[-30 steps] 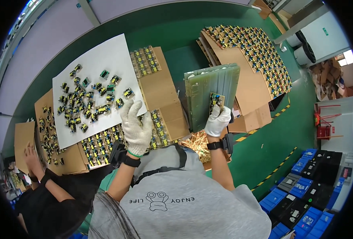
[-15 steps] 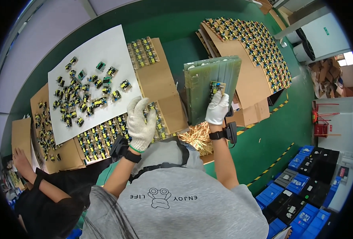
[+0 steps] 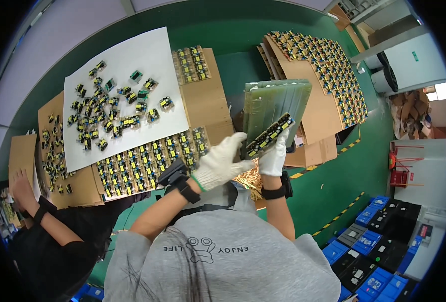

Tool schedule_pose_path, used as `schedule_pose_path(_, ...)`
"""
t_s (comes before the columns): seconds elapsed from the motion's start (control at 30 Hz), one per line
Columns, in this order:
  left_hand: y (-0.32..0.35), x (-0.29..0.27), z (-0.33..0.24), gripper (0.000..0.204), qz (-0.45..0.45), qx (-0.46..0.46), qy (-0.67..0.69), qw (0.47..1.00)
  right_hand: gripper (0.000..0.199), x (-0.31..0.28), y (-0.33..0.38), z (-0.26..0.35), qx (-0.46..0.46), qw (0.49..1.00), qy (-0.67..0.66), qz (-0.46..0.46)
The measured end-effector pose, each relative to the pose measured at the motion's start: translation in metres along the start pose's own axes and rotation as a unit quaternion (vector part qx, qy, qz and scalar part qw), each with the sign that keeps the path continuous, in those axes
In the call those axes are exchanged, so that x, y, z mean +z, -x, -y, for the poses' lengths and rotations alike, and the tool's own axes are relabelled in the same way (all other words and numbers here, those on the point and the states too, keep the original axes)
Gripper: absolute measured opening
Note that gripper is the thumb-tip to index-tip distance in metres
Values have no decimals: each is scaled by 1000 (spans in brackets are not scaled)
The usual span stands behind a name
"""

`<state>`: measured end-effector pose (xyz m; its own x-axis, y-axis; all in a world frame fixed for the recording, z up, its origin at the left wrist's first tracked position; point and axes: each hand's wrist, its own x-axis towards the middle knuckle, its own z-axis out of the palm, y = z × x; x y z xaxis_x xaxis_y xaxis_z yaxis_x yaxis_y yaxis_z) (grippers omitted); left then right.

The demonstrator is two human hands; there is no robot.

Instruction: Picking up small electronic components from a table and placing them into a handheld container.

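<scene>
My right hand [image 3: 272,160], in a white glove, is closed on a long, narrow circuit board strip [image 3: 270,135] with yellow and black components. The strip slants in front of an upright stack of translucent green panels [image 3: 303,93]. My left hand [image 3: 222,162], in a knitted glove, is open beside the strip's lower left end, thumb and forefinger apart. Whether it touches the strip I cannot tell. Rows of similar board strips [image 3: 147,160] lie left of my left hand. Beyond them, loose small circuit boards [image 3: 100,108] are scattered on a white sheet [image 3: 147,50].
Cardboard [image 3: 205,95] lies under the rows. At right, a cardboard stack [image 3: 303,75] carries many boards [image 3: 333,75]. A co-worker's hand [image 3: 23,189] is at far left. Blue and black crates [image 3: 369,241] stand lower right, and a red rack [image 3: 399,168] is beyond.
My left hand has moved right, from the board rows toward the strip. My right hand has turned the strip, so its long side now shows.
</scene>
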<state>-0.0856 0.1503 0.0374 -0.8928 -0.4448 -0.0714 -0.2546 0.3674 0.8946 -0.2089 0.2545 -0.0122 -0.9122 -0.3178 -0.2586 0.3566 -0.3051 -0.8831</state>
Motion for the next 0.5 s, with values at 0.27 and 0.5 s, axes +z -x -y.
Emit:
schedule_pose_path(0.27, -5, 0, -2, 33, -3, 83, -45, 995, 53, -30, 29, 3, -297, 886, 354, -26)
schedule_pose_path(0.5, -11, 11, 3, 15, -36, 260, -311, 913, 43, -19, 27, 72, -397, 508, 706, 293)
